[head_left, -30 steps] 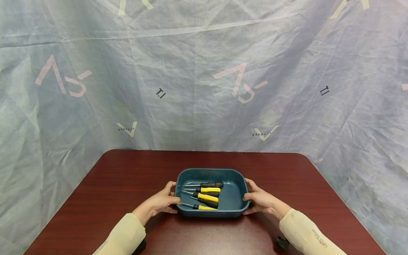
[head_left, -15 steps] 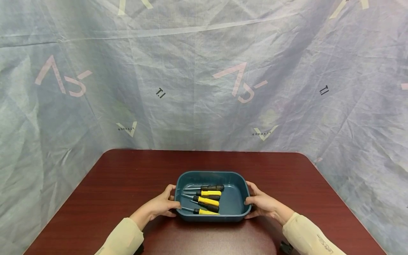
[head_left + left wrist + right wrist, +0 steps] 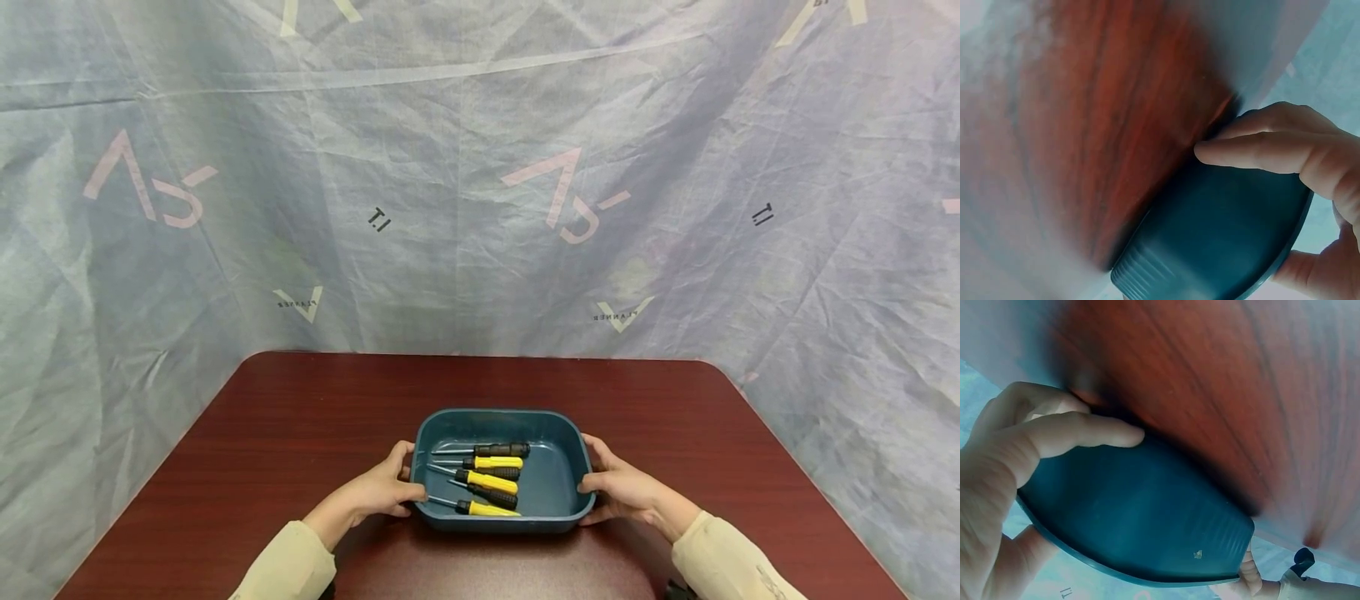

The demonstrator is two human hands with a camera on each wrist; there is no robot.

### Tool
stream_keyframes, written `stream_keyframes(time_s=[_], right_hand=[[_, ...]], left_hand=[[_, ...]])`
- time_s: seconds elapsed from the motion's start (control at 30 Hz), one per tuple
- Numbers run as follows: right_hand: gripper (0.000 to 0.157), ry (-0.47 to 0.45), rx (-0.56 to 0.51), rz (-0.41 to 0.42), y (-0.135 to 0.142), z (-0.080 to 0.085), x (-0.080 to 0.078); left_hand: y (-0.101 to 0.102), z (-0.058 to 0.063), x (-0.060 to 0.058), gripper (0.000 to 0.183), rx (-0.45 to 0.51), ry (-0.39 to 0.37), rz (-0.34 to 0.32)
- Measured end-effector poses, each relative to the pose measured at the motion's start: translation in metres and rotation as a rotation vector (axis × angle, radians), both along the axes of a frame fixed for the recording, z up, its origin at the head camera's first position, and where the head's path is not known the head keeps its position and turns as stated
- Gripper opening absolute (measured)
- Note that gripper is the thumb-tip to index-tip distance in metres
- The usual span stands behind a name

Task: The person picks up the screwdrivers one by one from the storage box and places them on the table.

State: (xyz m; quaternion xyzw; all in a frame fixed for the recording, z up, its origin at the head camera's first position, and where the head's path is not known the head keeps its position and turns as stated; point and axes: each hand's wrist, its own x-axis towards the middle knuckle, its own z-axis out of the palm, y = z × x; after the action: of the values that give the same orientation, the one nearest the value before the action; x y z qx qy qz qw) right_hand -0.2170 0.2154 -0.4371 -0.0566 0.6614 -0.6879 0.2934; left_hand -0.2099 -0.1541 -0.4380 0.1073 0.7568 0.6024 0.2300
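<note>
A dark teal plastic bin (image 3: pixel 555 425) lies between my two hands in the head view. My left hand (image 3: pixel 382 487) grips its left end, thumb over the rim and fingers along the outer wall. At the opposite end, my right hand (image 3: pixel 622 487) holds it the same way. Several screwdrivers lie inside with shafts pointing left, among them a yellow-handled screwdriver (image 3: pixel 491 482) and a black-handled screwdriver (image 3: pixel 504 449). In the left wrist view, fingertips (image 3: pixel 1216 152) press the bin's outer wall (image 3: pixel 1210 219). The right wrist view shows fingers (image 3: pixel 1104 430) against the other end wall (image 3: pixel 1141 506).
Below is a dark red wood-grain table (image 3: pixel 337 400) with rounded far corners. A wrinkled grey printed cloth (image 3: pixel 450 275) hangs behind it and along both sides.
Both hands have drawn the bin a short way toward the person, also slightly to the right. The screwdrivers have travelled with it, and the grip looks the same.
</note>
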Motion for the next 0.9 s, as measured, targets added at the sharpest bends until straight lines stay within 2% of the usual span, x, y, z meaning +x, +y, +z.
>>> stream_keyframes(time_s=[0.37, 0.7, 0.9], right_hand=[[0.08, -0.018, -0.016, 0.007, 0.002, -0.002, 0.006], [0.08, -0.016, -0.011, 0.005, 0.003, -0.001, 0.014], [0.08, -0.02, -0.027, 0.018, 0.005, -0.002, 0.019]], left_hand=[[-0.001, -0.002, 0.006, 0.061, -0.029, 0.036, -0.038], [0.0, 0.003, 0.014, 0.061, -0.084, 0.033, -0.053], [0.0, 0.003, 0.019, 0.062, -0.085, 0.022, -0.074]])
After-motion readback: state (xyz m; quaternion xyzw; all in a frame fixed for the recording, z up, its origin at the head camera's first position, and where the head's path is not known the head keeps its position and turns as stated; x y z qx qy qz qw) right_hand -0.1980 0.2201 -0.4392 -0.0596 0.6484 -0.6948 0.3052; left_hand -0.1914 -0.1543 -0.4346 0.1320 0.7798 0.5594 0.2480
